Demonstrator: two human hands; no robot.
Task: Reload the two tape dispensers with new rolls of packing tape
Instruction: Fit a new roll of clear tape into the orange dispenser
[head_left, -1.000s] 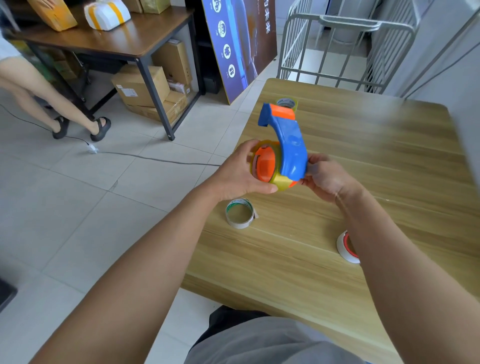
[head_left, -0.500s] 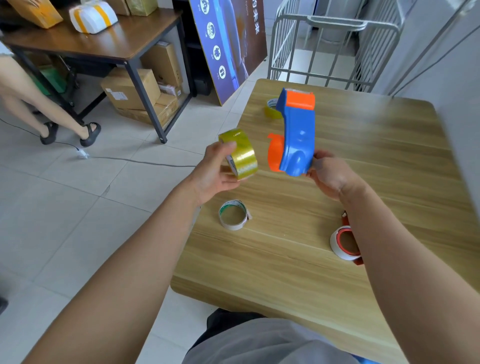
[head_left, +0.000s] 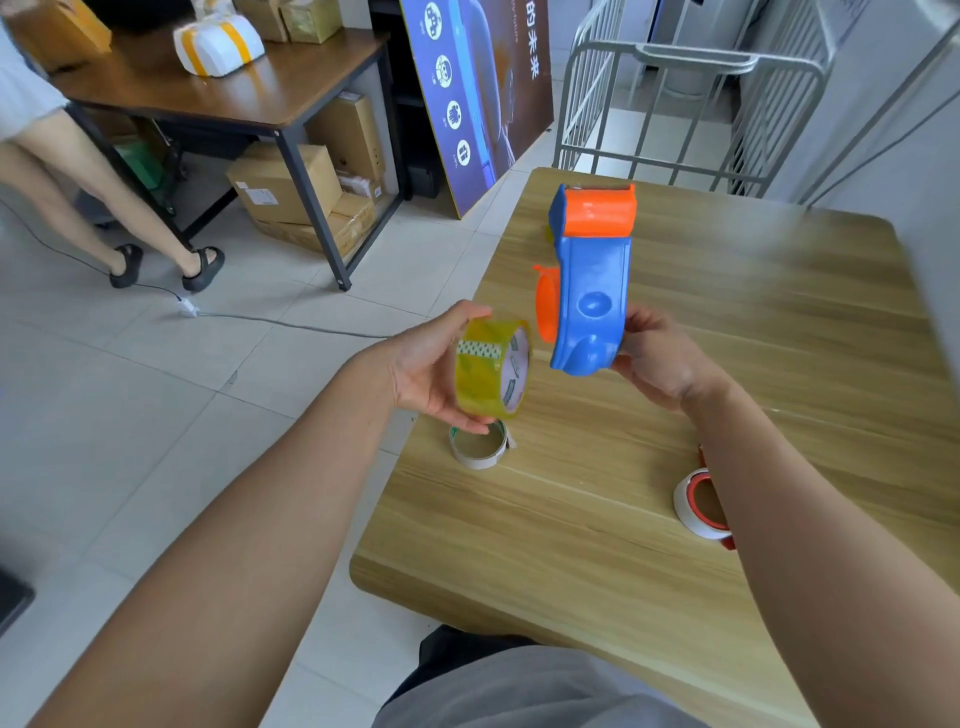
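Head view: left hand (head_left: 431, 374), at centre frame, grips a yellow tape roll (head_left: 493, 371) between thumb above and fingers below, its open core facing right; right hand (head_left: 660, 358) grasps the blue-and-orange dispenser (head_left: 592, 291) at its lower end, long axis upright, orange cutter end toward the frame's top. Roll lies just left of the dispenser's orange hub (head_left: 545, 306), above the bench (head_left: 675, 597).

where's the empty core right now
Head view: the core lies near the left edge of the table, just below the left hand holding the tape roll.
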